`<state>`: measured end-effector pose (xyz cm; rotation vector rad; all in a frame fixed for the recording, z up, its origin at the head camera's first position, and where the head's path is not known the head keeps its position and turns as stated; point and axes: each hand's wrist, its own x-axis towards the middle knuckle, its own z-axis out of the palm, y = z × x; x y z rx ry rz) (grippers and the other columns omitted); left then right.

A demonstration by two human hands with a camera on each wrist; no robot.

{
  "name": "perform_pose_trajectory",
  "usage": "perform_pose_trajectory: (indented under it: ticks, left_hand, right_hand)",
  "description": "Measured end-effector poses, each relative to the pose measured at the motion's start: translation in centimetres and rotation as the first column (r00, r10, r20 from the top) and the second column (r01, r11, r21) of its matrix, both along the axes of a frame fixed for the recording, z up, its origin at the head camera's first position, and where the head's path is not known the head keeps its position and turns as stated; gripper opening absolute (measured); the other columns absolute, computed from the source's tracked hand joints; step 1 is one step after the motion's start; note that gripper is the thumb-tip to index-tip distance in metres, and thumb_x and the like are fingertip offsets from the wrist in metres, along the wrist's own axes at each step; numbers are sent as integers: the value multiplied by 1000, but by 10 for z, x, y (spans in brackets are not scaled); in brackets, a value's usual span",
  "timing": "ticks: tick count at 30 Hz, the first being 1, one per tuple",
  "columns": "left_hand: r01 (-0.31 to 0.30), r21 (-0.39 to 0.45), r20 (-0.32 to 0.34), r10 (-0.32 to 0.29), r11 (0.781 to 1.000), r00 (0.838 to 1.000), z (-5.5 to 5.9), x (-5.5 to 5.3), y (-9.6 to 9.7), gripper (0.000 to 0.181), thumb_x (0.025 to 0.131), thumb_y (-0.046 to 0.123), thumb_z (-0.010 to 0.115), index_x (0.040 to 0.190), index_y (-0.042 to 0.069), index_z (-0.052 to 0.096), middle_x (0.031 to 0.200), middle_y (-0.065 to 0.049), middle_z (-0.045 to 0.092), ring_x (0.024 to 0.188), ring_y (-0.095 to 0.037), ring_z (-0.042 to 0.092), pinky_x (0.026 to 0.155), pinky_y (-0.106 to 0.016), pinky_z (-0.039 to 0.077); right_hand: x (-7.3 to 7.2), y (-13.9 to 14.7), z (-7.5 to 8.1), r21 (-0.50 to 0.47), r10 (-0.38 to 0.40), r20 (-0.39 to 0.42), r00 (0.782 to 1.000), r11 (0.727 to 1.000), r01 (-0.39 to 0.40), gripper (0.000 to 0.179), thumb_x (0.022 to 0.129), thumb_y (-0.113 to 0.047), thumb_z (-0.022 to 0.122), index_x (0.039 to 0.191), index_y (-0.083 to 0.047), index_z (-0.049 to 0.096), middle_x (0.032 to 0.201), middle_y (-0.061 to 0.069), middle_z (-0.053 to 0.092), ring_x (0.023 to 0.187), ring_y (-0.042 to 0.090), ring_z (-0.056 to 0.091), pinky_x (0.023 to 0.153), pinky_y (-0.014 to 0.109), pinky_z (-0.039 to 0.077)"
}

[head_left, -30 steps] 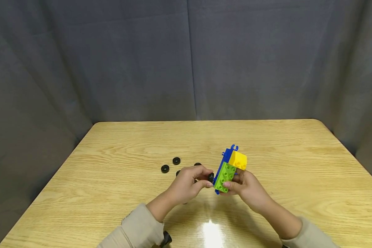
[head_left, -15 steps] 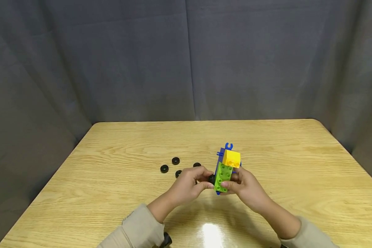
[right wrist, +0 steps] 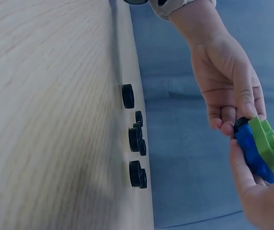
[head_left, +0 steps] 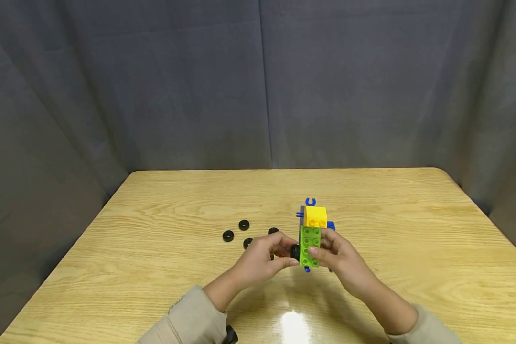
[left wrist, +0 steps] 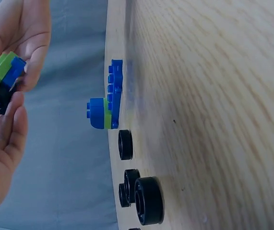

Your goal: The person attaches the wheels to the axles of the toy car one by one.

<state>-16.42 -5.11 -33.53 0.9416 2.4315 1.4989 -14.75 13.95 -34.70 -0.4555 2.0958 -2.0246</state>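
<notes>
My right hand grips a toy brick vehicle, its thumb on the lime green studded brick. A yellow brick sits at the far end, above a blue base with a hook. Between thumb and fingers my left hand pinches a small black toy wheel against the vehicle's left side. In the right wrist view, that wheel touches the end of the blue base. Whether it sits on an axle is hidden by the fingers.
Several loose black wheels lie on the wooden table left of the hands. Another blue toy vehicle with a green layer stands on the table, mostly hidden in the head view. Grey curtains surround the table.
The held vehicle has turned from a rightward tilt to nearly straight, its far end swinging left. My left hand has kept the wheel at its side, now pressed closer in.
</notes>
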Motion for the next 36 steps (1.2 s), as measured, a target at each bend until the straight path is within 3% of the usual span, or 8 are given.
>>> perform_pose_trajectory:
  ticks: [4, 9, 13, 19, 25, 36]
  left_hand:
    - [17, -2, -21, -17, 1000, 1000, 14, 9, 0, 24, 77, 2, 62, 99, -3, 55, 90, -11, 61, 77, -13, 58, 63, -22, 44]
    - [28, -31, -24, -29, 999, 999, 17, 9, 0, 26, 76, 1, 62, 101, -3, 55, 91, -11, 61, 78, -14, 59, 64, -21, 43]
    - [40, -26, 5, -40, 999, 999, 4, 2, -2, 28, 77, 4, 63, 104, 0, 55, 93, -8, 61, 79, -12, 59, 66, -24, 45]
    - [58, -16, 2, -58, 998, 998, -17, -9, -8, 27, 78, 13, 63, 104, 8, 56, 97, -3, 60, 81, -7, 57, 70, -24, 46]
    - [66, -3, -9, -66, 998, 998, -22, -10, -16, 24, 79, 14, 63, 100, 6, 57, 96, -7, 60, 80, -7, 58, 68, -25, 47]
    - [30, -57, 1, -29, 998, 1000, -29, -9, -31, 22, 77, 9, 65, 97, 2, 58, 92, -8, 60, 78, -8, 57, 71, -23, 45]
  right_hand:
    - [-1, -2, 0, -39, -40, 4, 999, 998, 40, 41, 87, -12, 50, 120, 7, 33, 102, 17, 52, 86, 19, 56, 72, 33, 46]
    - [-3, -2, 0, -90, -65, -18, 998, 994, 63, 41, 85, -7, 52, 119, 5, 33, 100, 12, 56, 80, 17, 58, 65, 29, 48]
    - [-2, -2, 0, -126, -63, -22, 998, 990, 60, 41, 84, -2, 52, 119, 5, 31, 101, 9, 57, 83, 17, 58, 67, 30, 49]
    - [-1, -1, -1, -149, -81, 2, 997, 986, 80, 44, 82, 3, 53, 119, 6, 30, 102, 16, 56, 83, 18, 59, 66, 30, 49]
    - [1, 1, -4, -150, -98, 66, 993, 983, 107, 43, 81, 3, 52, 117, 7, 28, 96, 9, 57, 79, 17, 58, 61, 26, 47]
    - [2, 3, -7, -155, -93, 119, 988, 982, 111, 46, 81, 3, 53, 117, 9, 26, 94, 7, 54, 80, 17, 57, 70, 32, 48]
